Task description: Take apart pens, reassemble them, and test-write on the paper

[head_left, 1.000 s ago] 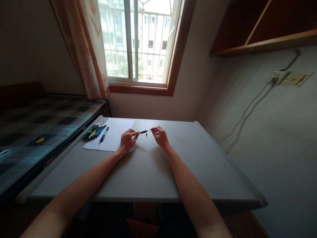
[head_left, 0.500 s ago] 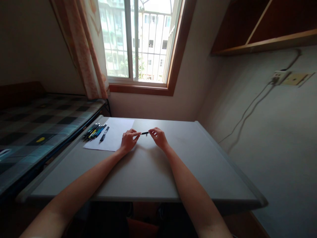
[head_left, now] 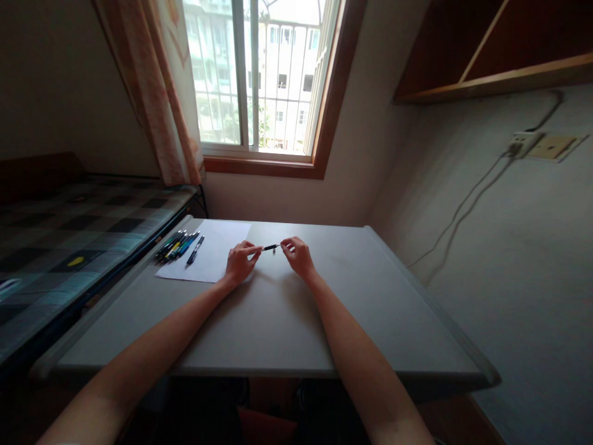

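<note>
My left hand [head_left: 241, 259] is closed in a pinch on one end of a pen [head_left: 270, 248] with a dark grip section, held just above the table. My right hand [head_left: 298, 255] pinches at the pen's other end, where a thin tip shows between the dark part and my fingertips. Whether it grips the tip or a refill is too small to tell. Just below the pen a small dark piece [head_left: 273, 251] shows against the table. A black pen [head_left: 195, 251] lies on the white paper [head_left: 213, 259], left of my left hand. Beside it lies a pile of several pens [head_left: 177, 246].
The light grey table [head_left: 259, 334] stretches under both forearms, its raised edges at the sides. A bed with a checked cover [head_left: 115, 210] stands to the left. A cable [head_left: 456, 216] hangs from the socket on the right wall. The window [head_left: 259, 80] is ahead.
My right hand has shifted slightly to the right, and a thin bit now shows between the pen's dark part and its fingertips. The pen is tilted slightly more. My left hand stays almost in place.
</note>
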Motion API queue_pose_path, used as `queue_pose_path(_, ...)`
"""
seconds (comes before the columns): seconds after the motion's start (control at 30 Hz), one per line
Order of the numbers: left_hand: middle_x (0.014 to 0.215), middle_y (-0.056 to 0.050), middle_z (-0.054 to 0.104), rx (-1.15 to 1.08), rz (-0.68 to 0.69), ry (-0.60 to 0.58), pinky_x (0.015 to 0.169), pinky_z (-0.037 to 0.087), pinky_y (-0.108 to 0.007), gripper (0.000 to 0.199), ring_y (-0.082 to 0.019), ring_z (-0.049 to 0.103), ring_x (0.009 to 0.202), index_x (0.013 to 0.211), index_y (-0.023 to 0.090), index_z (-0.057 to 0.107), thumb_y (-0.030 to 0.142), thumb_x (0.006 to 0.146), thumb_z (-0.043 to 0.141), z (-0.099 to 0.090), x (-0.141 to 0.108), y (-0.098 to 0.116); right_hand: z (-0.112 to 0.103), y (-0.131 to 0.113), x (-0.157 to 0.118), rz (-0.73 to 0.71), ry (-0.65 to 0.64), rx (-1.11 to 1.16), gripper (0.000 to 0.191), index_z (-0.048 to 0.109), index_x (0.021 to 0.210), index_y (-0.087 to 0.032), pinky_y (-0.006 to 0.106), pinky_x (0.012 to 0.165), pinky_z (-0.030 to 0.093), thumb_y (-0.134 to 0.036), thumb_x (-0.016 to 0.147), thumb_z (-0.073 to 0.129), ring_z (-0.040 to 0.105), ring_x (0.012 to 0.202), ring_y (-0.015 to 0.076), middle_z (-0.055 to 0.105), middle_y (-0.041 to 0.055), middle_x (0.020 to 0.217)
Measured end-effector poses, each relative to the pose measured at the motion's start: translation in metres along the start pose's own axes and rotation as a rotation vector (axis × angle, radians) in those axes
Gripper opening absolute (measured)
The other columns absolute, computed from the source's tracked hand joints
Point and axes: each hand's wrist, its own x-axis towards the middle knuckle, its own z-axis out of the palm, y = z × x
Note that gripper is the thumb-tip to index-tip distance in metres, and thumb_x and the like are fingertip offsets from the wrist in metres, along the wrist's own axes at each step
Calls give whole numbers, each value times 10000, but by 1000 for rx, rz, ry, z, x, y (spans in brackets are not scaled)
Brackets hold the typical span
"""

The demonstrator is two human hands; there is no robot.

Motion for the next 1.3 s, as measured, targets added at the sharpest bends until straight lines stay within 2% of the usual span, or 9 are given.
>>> queue_pose_path(0.37, 885, -26, 615, 26, 40, -16, 736, 404, -293, 195, -172, 549, 822, 950, 290, 696, 270, 816, 555, 0, 0, 0, 2, -4, -1, 72, -63, 86, 105, 609, 773, -168, 222, 577, 468, -253, 781, 549, 580, 647, 103, 620, 32, 826)
queue_pose_path(0.5, 893, -29, 612, 46, 16, 5, 726, 400, -292, 198, -174, 550, 819, 954, 291, 694, 286, 822, 547, -2, 0, 1, 5, -1, -1, 122, -39, 121, 171, 598, 918, -171, 237, 581, 472, -252, 797, 507, 577, 670, 120, 630, 43, 846)
queue_pose_path(0.6, 884, -30, 613, 42, -22, 31, 713, 404, -287, 203, -172, 557, 806, 957, 280, 694, 302, 823, 544, -3, 0, 1, 6, 2, -3, 118, -35, 0, 235, 577, 1002, -165, 281, 690, 480, -180, 808, 447, 574, 737, 139, 623, 58, 878)
queue_pose_path(0.67, 879, -29, 614, 28, -42, 44, 706, 409, -280, 207, -168, 562, 801, 960, 270, 692, 305, 823, 541, -2, 0, -1, 6, 3, -6, 79, -95, -161, 258, 590, 1027, -172, 329, 824, 447, -174, 810, 451, 560, 854, 166, 615, 76, 969)
queue_pose_path(0.73, 875, -27, 614, 15, -46, 48, 704, 413, -274, 213, -164, 567, 796, 964, 263, 690, 310, 826, 535, -2, 1, -1, 6, 2, -10, 38, -217, -328, 304, 586, 1109, -211, 377, 922, 384, -254, 827, 481, 501, 1022, 213, 575, 83, 1137)
queue_pose_path(0.8, 868, -25, 614, 10, -45, 47, 704, 415, -270, 216, -161, 569, 789, 962, 260, 690, 317, 828, 530, -2, 1, -1, 7, -2, -14, 24, -351, -466, 409, 515, 1234, -278, 424, 963, 336, -399, 847, 469, 399, 1166, 263, 471, 59, 1315)
queue_pose_path(0.9, 859, -22, 615, 10, -43, 42, 705, 418, -269, 216, -161, 571, 787, 961, 260, 690, 319, 826, 533, -2, 1, 0, 11, -7, -19, 43, -481, -595, 531, 398, 1334, -321, 488, 1001, 264, -553, 859, 355, 264, 1277, 306, 343, 23, 1430)
queue_pose_path(1.07, 859, -26, 617, 4, -41, 45, 706, 425, -270, 211, -162, 575, 785, 951, 257, 694, 314, 824, 536, -1, 1, 1, 16, -8, -19, 45, -522, -641, 591, 342, 1371, -299, 514, 1041, 161, -592, 860, 286, 178, 1325, 321, 308, 15, 1453)
queue_pose_path(1.3, 861, -28, 619, -22, -29, 41, 710, 435, -269, 211, -162, 580, 788, 941, 247, 695, 321, 820, 540, 1, 0, -1, 17, -7, -19, 31, -507, -602, 583, 371, 1359, -257, 494, 1030, 197, -549, 854, 367, 228, 1299, 313, 384, 52, 1405)
